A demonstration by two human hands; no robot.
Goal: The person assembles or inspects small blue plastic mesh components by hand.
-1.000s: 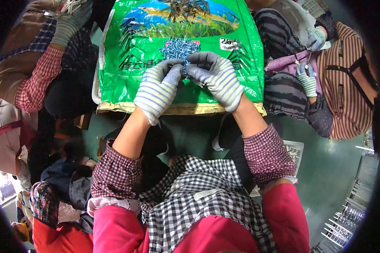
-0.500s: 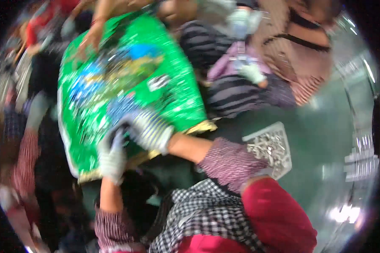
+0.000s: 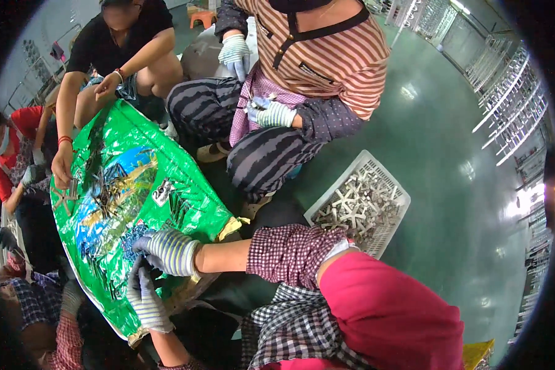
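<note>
A green plastic sack (image 3: 185, 179) with a printed picture is spread flat in front of me. Small blue pieces (image 3: 133, 239) lie heaped on its near part. Over the heap's edge curls my right hand (image 3: 169, 251), in a striped glove, its fingers bent. My left hand (image 3: 147, 301), in a pale glove with grey fingers, comes up from below, fingers drawn together close to the right fingertips. Whatever sits between the fingertips is too small or hidden to name. Thin dark pieces (image 3: 112, 188) lie in a pile farther up the sack.
Right of the sack, a white plastic basket (image 3: 402, 196) holds many metal cross-shaped parts (image 3: 354, 206). A co-worker in striped clothes (image 3: 327, 61) sits across from me. Another co-worker's bare hand (image 3: 62, 165) reaches onto the sack's far left. Metal racks (image 3: 513, 102) stand at far right.
The view has swung and sharpened, placing the sack farther left and showing more of the co-workers and basket. Both my hands remain together beside the blue heap.
</note>
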